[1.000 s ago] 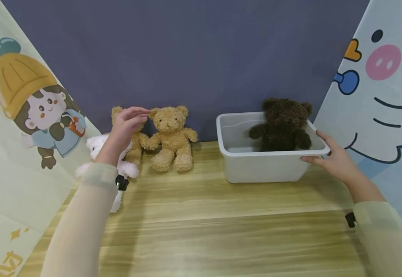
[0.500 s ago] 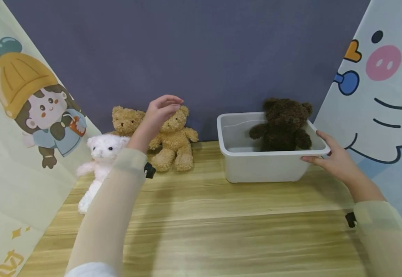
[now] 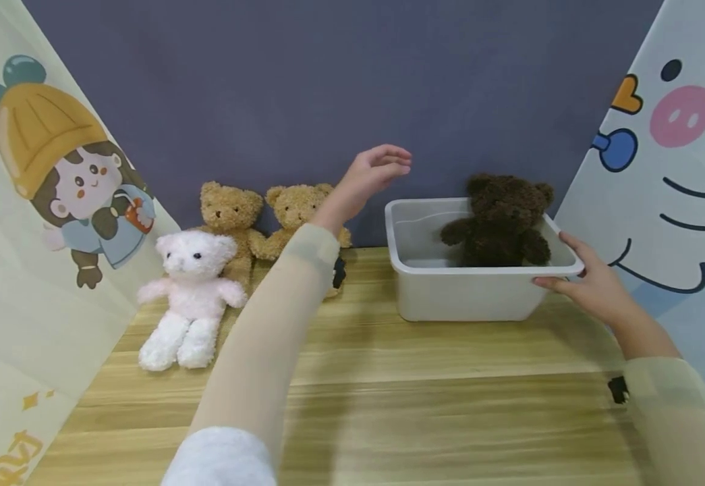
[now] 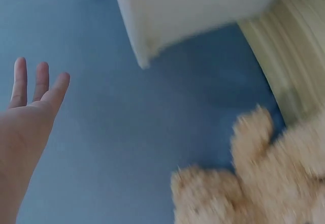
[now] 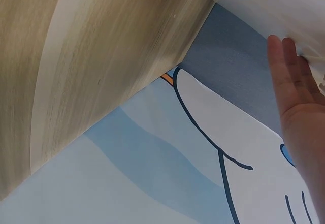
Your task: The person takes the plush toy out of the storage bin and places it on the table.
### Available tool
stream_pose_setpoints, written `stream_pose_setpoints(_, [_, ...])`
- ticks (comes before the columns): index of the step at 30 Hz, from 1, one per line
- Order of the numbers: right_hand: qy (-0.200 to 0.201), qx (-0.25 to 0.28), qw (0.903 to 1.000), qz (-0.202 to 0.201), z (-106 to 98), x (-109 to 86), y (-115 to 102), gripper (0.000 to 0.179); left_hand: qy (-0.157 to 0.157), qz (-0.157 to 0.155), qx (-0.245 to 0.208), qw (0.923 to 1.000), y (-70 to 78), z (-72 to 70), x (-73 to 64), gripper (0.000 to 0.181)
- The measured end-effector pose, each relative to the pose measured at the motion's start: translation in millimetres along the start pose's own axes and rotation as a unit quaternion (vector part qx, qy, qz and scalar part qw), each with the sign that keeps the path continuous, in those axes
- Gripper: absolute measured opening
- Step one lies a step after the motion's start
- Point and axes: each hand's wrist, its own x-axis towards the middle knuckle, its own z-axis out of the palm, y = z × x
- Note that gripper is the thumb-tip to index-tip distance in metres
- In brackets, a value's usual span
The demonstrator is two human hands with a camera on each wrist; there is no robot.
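Note:
My left hand [image 3: 372, 177] hangs in the air between the tan bears and the pale grey plastic bin [image 3: 467, 295], fingers loosely extended and holding nothing. In the left wrist view its fingers [image 4: 41, 84] point up, away from a tan teddy bear [image 4: 208, 196]. My right hand [image 3: 598, 287] rests against the bin's right end, thumb along the front under the rim, fingers on the side wall. The right wrist view shows those fingers [image 5: 290, 76] straight along the bin. A dark brown teddy bear [image 3: 504, 219] sits upright inside the bin, at its right half.
Left on the wooden table [image 3: 449, 418] sits a white and pink teddy bear [image 3: 193, 297]. Behind it are two tan bears, one at the left [image 3: 229, 210] and one partly hidden by my left forearm [image 3: 294, 209]. A dark back wall [image 3: 328, 88] and printed side panels enclose the table.
My left hand has swept rightward and slightly up, from over the tan bears toward the bin, uncovering the white bear. The right hand stays at the bin; the head view has shifted slightly.

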Motion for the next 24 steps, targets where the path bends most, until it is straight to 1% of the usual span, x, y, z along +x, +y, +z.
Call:
stream_pose_setpoints(2, [0.001,-0.001,1.0000,-0.001,0.4,1.5,0.1,0.118,-0.002,-0.011,-0.004,0.9999,4.8,11.8,11.8,0.031])
stream_pose_setpoints(4, [0.001,0.001,1.0000,0.000,0.3,2.4,0.2,0.118,-0.008,-0.029,-0.003,0.9995,7.6,24.6,24.0,0.030])
stream_pose_setpoints(7, [-0.002,0.003,1.0000,0.003,-0.2,2.9,0.9,0.118,-0.031,-0.062,0.030,0.9972,8.3,46.3,39.5,0.031])
stream_pose_setpoints(10, [-0.008,0.002,1.0000,0.006,-0.5,2.3,2.2,0.118,-0.053,-0.098,0.061,0.9918,8.6,68.5,51.9,0.033])
stream_pose_setpoints(12, [-0.011,-0.001,0.9999,0.008,-0.5,1.3,2.8,0.117,-0.060,-0.116,0.069,0.9891,9.3,82.3,58.8,0.036])
stream_pose_setpoints(13, [-0.011,-0.002,0.9999,0.008,-0.3,1.1,3.2,0.117,-0.058,-0.126,0.067,0.9881,9.9,88.3,61.5,0.037])
stream_pose_setpoints(15, [-0.010,-0.004,0.9999,0.008,-0.2,1.7,3.1,0.117,-0.054,-0.138,0.064,0.9870,11.3,98.6,66.4,0.040])
stream_pose_setpoints(19, [-0.010,-0.001,0.9999,0.005,1.1,5.3,2.3,0.116,-0.043,-0.166,0.063,0.9832,10.7,113.3,77.3,0.044])
stream_pose_setpoints(21, [-0.009,0.004,0.9999,0.007,1.7,5.8,2.1,0.117,-0.048,-0.177,0.070,0.9805,9.7,120.7,82.1,0.045])
stream_pose_setpoints(23, [-0.009,0.011,0.9999,0.009,2.3,5.4,2.6,0.117,-0.064,-0.188,0.086,0.9763,8.5,128.2,85.2,0.048])
stream_pose_setpoints(24, [-0.008,0.013,0.9998,0.010,2.6,5.3,2.8,0.117,-0.077,-0.190,0.099,0.9736,8.1,131.8,85.9,0.051])
